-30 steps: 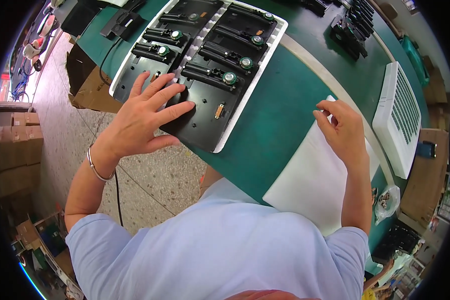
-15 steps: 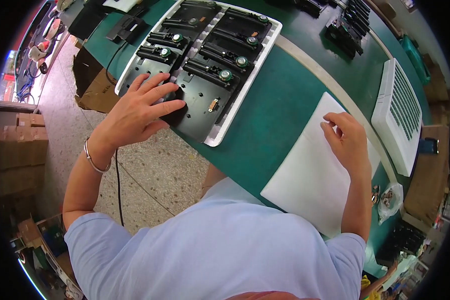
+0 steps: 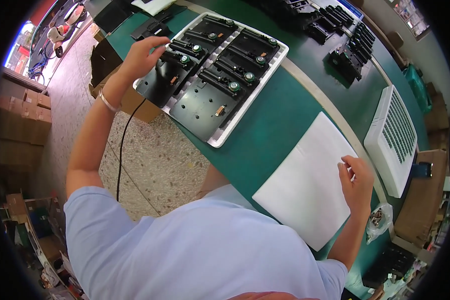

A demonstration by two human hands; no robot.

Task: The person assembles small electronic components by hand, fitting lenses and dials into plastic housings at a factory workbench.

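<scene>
A white tray (image 3: 283, 59) on the green table holds two columns of black panels (image 3: 197, 110), each with a round green-ringed part. My left hand (image 3: 144, 59) is at the tray's left rim, its fingers bent and the fingertips closed on the edge beside the panels. The exact contact is partly hidden by the hand. To the right, my right hand (image 3: 356, 181) hangs over the right edge of a white sheet (image 3: 305, 180), loosely curled, a gap showing between thumb and fingers. Nothing shows in it.
Several black parts (image 3: 352, 55) stand in rows at the back right. A white slotted tray (image 3: 392, 140) and a clear bag of small parts (image 3: 380, 222) lie at the right. A black device (image 3: 150, 29) sits behind my left hand, and a cardboard box (image 3: 105, 65) stands on the floor.
My left hand has lifted off the lower-left panel and moved to the far part of the tray's left rim, its spread fingers now drawn together. The whole view has shifted and turned slightly.
</scene>
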